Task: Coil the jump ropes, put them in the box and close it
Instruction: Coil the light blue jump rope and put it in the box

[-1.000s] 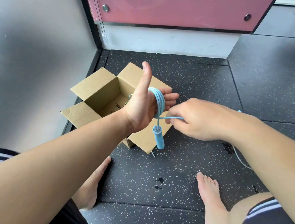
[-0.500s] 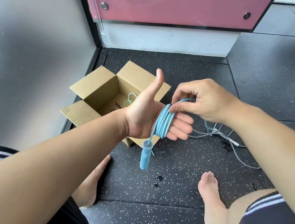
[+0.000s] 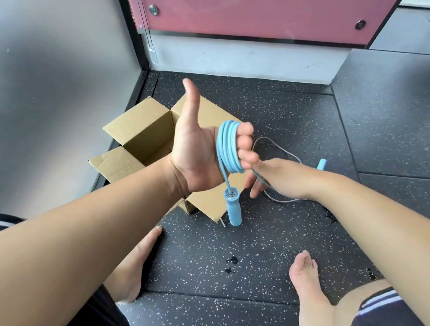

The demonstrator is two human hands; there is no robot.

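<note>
Around the four fingers of the left hand (image 3: 196, 156), which is standing palm-up with the thumb sticking straight up, a blue jump rope (image 3: 227, 148) is sitting in several tight loops. Those fingers are curling loosely over the coil. One blue handle (image 3: 233, 207) is dangling below the wrist, over the near flap of the box. Just right of the coil, the right hand (image 3: 280, 177) is reaching in low, its fingertips pinching the free strand of the blue rope where it is leaving the coil, the other fingers pointing down and loosely spread. Farther right, a second blue handle (image 3: 321, 164) is lying on the dark speckled floor (image 3: 265, 258) beside a thin grey cord (image 3: 277, 147). Behind the left hand, the cardboard box (image 3: 138, 132) is sitting open by the grey wall (image 3: 46, 83), flaps spread.
</note>
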